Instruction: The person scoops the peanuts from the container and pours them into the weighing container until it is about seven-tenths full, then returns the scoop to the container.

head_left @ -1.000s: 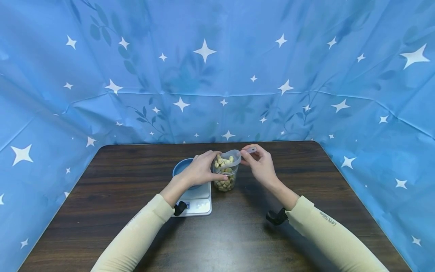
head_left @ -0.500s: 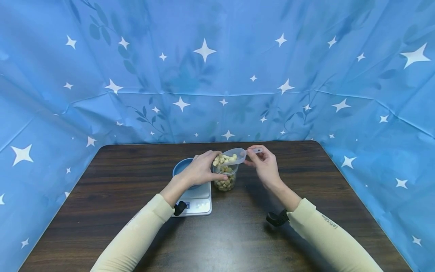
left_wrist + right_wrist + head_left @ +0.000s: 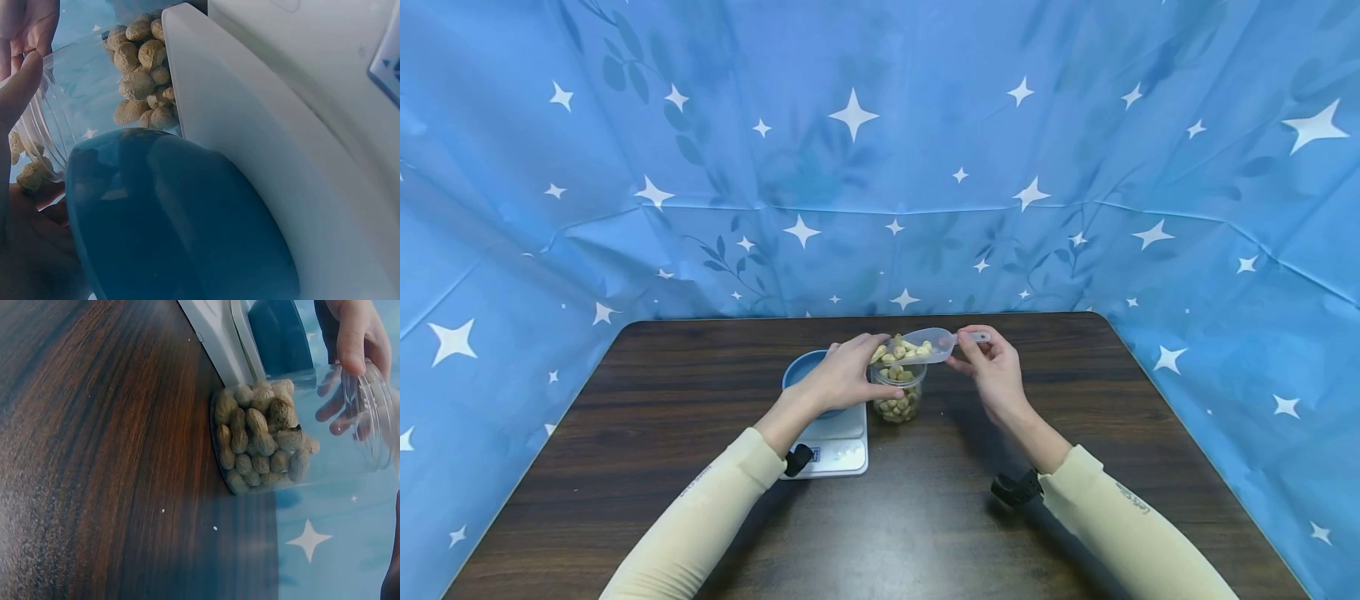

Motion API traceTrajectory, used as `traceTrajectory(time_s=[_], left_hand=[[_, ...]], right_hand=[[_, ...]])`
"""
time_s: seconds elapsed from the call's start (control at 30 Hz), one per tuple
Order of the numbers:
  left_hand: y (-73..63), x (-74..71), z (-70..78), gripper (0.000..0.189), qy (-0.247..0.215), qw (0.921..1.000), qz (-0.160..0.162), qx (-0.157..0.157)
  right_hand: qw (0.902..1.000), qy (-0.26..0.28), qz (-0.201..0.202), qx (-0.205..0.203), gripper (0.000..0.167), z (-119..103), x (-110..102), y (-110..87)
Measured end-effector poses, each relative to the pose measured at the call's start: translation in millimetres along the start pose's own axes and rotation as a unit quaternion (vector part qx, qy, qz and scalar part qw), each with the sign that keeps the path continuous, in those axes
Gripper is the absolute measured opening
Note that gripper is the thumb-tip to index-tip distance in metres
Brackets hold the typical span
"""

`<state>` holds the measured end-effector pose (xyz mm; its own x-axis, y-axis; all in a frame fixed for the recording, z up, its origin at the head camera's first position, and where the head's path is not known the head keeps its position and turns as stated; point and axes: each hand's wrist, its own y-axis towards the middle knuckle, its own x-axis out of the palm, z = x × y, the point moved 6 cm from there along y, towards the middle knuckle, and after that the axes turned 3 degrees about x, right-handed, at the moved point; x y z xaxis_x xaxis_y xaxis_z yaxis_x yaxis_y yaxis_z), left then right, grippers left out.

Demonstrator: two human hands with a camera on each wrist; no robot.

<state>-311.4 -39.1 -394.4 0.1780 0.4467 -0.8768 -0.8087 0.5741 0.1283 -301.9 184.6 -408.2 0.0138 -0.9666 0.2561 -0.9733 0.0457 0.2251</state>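
Note:
A clear jar (image 3: 912,402) part filled with unshelled peanuts (image 3: 259,434) stands upright on the table. My left hand (image 3: 848,372) grips it around the neck, thumb on the near side. Between thumb and fingers, my right hand (image 3: 996,377) pinches the handle of a translucent scoop (image 3: 942,343). That scoop lies nearly level over the jar's mouth, its bowl loaded with peanuts and its tip close to my left fingers. Only an edge of the right hand shows in the right wrist view. Left of the jar, a blue bowl (image 3: 175,219) sits on a white kitchen scale (image 3: 838,457).
The dark wooden table (image 3: 925,533) ends at a blue star-patterned curtain (image 3: 880,167) behind. The scale stands right beside the jar, under my left forearm. Small white crumbs (image 3: 215,528) lie on the table near the jar.
My right hand has drawn the scoop to the right, and the scoop has levelled out from a tilt, showing more peanuts in it. The left hand and jar stay put.

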Motion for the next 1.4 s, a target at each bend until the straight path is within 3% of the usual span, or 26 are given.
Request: traceTrajectory(time_s=[0.3, 0.47, 0.73, 0.9, 1.2, 1.4], left_hand=[[1.1, -1.3, -0.2, 0.094, 0.004, 1.0, 0.001, -0.001], [1.0, -3.4, 0.2, 0.095, 0.005, 1.0, 0.0, -0.005], [-2.6, -3.3, -2.5, 0.097, 0.012, 0.9999, 0.009, -0.004], [-11.8, -7.5, -5.3, 0.097, 0.001, 0.9996, 0.027, -0.011], [-35.4, -16.8, -20.9, 0.097, -0.012, 0.9979, 0.059, -0.022], [-51.0, -24.8, -35.1, 0.1, -0.017, 0.996, 0.075, -0.045]], right_hand=[[0.9992, 0.039, 0.01, 0.009, 0.028, 3, -9, -1.1], [0.9985, 0.053, 0.015, 0.007, 0.017, 3, -15, -0.5], [0.9983, 0.056, 0.01, 0.006, 0.013, -3, -11, 3.5], [0.9986, 0.053, 0.005, 0.006, 0.018, -5, -4, 5.9], [0.999, 0.043, -0.011, -0.001, 0.011, -8, 9, 8.9], [0.9991, 0.035, -0.022, 0.001, 0.023, -11, 21, 11.3]])
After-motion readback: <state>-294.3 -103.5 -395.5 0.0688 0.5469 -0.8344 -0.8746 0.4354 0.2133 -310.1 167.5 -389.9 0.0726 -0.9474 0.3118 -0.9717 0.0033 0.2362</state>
